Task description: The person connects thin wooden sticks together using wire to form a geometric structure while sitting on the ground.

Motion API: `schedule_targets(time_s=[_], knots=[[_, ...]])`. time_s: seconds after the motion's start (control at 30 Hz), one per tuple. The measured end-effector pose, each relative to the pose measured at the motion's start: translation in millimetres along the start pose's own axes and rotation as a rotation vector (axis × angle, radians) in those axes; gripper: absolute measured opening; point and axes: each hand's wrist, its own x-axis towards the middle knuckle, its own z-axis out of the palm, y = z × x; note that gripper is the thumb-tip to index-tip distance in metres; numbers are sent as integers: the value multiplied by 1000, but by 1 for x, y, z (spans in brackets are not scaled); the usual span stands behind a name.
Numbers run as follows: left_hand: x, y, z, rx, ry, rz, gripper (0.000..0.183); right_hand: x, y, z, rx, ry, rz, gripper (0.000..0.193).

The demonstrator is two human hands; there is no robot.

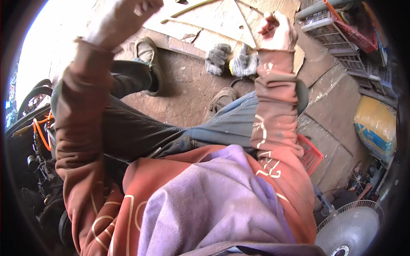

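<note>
My left hand [124,21] is raised at the upper left, blurred and partly washed out by bright light, so its fingers cannot be made out. At the upper right, my right hand [278,33] is closed with its fingers curled in. Anything it may hold is too small or hidden to name. Just left of that wrist lie two grey work gloves, one [217,59] beside the other [244,64], at the near edge of a pale wooden board [213,23]. A thin curved yellowish strip [188,11] rests on the board.
Grey plastic crates [350,59] are stacked at right, with a red basket [358,37]. Below them sits a yellow-and-blue wrapped bundle [376,128]. A fan [350,228] stands lower right, a red crate [309,153] by my right elbow. Orange cable [39,134] and machinery lie left.
</note>
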Motion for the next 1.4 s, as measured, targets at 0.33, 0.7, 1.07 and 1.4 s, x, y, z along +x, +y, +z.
schedule_targets(time_s=[0.33, 0.7, 1.07, 1.4], knots=[[-61, -9, -32, -89, 177, -245, 5, -19, 23, 17, -670, -247, -37, 9], [-158, 24, -11, -209, 243, -529, 6, -25, 46, 12, -1347, -453, -531, 14], [-181, 45, -12, -213, 283, -617, 7, -44, 50, 40, -1396, -746, -235, 20], [-179, 50, -15, -213, 299, -639, 8, -50, 67, 32, -1576, -892, -241, 23]])
